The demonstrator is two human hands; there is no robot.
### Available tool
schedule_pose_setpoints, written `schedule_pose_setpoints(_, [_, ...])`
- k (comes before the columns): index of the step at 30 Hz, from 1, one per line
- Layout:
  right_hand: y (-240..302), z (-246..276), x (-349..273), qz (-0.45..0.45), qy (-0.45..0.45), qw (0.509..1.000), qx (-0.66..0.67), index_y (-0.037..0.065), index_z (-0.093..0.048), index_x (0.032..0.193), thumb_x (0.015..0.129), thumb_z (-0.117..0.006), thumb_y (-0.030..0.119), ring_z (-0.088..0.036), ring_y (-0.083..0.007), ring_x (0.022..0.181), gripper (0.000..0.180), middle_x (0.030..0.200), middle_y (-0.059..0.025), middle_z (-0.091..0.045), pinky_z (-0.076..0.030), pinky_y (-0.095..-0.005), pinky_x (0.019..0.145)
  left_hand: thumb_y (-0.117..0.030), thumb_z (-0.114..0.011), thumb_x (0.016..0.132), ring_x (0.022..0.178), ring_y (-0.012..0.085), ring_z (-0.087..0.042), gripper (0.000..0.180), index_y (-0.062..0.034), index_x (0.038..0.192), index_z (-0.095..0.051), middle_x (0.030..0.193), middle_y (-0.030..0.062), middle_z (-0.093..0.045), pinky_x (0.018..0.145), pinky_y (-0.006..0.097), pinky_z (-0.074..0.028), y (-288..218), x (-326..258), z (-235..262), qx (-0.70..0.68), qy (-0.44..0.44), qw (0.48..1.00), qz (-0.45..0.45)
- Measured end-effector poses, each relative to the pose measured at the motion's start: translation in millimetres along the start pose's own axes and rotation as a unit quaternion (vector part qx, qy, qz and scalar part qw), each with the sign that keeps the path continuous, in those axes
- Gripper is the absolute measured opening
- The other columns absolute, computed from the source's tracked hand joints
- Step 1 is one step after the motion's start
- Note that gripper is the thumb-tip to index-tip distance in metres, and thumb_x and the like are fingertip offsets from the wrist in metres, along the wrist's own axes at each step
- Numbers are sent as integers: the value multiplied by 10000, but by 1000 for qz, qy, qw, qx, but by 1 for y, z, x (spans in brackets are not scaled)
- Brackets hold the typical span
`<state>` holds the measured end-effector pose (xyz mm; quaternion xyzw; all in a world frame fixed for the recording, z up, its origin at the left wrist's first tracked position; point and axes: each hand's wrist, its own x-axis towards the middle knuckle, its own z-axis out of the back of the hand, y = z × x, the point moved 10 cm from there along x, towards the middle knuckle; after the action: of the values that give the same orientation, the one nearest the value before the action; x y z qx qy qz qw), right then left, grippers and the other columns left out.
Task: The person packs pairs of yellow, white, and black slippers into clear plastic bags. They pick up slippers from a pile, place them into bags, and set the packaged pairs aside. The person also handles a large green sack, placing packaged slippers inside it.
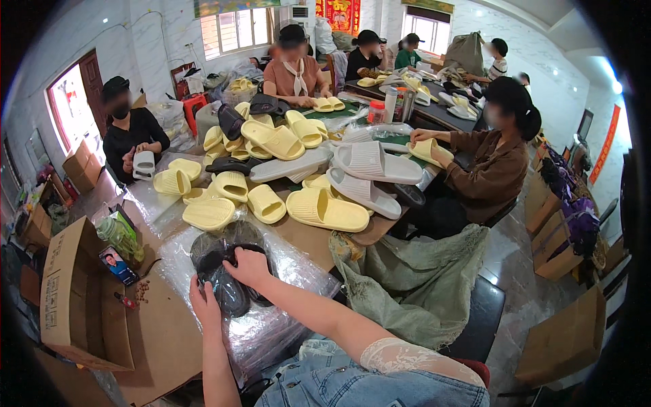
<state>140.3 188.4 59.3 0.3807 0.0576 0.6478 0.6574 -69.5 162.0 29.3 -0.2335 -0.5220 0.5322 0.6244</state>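
Bare table (159, 339) lies left; yellow slippers (329, 211) block ahead. Right hand (249, 267) pinches black slippers (230, 297); can't tell if left hand (207, 309) does.

Pale, grey-veined marble-look walls (159, 44) enclose the room. Daylight enters through a barred window (236, 32) at the back, a smaller window (435, 32) farther right, and a doorway (71, 112) on the left with a brown door (93, 88). A ceiling lamp (617, 87) glows at right. Glossy grey floor (500, 254) surrounds a brown-topped counter (159, 332); a red plastic stool (194, 108) stands behind it.
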Motion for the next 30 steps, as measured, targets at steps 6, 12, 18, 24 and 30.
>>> schedule_pose_setpoints(6, [4, 6, -1, -1, -23, 1000, 14, 37, -608, 798, 822, -667, 481, -668, -348, 666, 449, 693, -138, -663, -530, -461, 619, -214, -574, 959, 1130, 330, -549, 449, 13, 1341, -501, 1248, 221, -558, 993, 398, -418, -1, -1, 5, 8, -20, 1000, -2])
schedule_pose_setpoints(12, [-1, 6, -2, 4, -40, 999, -19, 54, -605, 767, 815, -676, 489, -675, -333, 655, 444, 685, -118, -662, -535, -447, 614, -220, -581, 955, 1136, 334, -545, 451, 10, 1334, -499, 1259, 214, -572, 990, 398, -414, -11, 0, 1, 41, -6, 999, -17])
schedule_pose_setpoints(18, [5, 8, -1, 11, -48, 999, -10, 57, -601, 757, 809, -690, 474, -665, -330, 638, 430, 681, -120, -658, -528, -454, 606, -176, -574, 962, 1118, 288, -575, 442, 27, 1346, -493, 1244, 196, -586, 982, 373, -432, -10, -1, 6, 53, -19, 998, -24])
schedule_pose_setpoints(24, [5, 8, -2, 4, -10, 1000, 6, 25, -596, 825, 836, -660, 461, -673, -363, 681, 441, 722, -176, -666, -537, -473, 630, -201, -571, 967, 1128, 301, -554, 447, 25, 1344, -490, 1274, 215, -565, 996, 385, -416, -8, -1, 4, 37, 0, 999, -4])
schedule_pose_setpoints(30, [3, 6, -1, 7, -16, 1000, 0, 24, -594, 829, 837, -655, 470, -674, -359, 684, 450, 729, -172, -666, -537, -472, 631, -245, -574, 962, 1129, 341, -530, 471, -8, 1359, -485, 1267, 224, -555, 998, 413, -401, -4, 1, 1, 25, 11, 1000, 2])
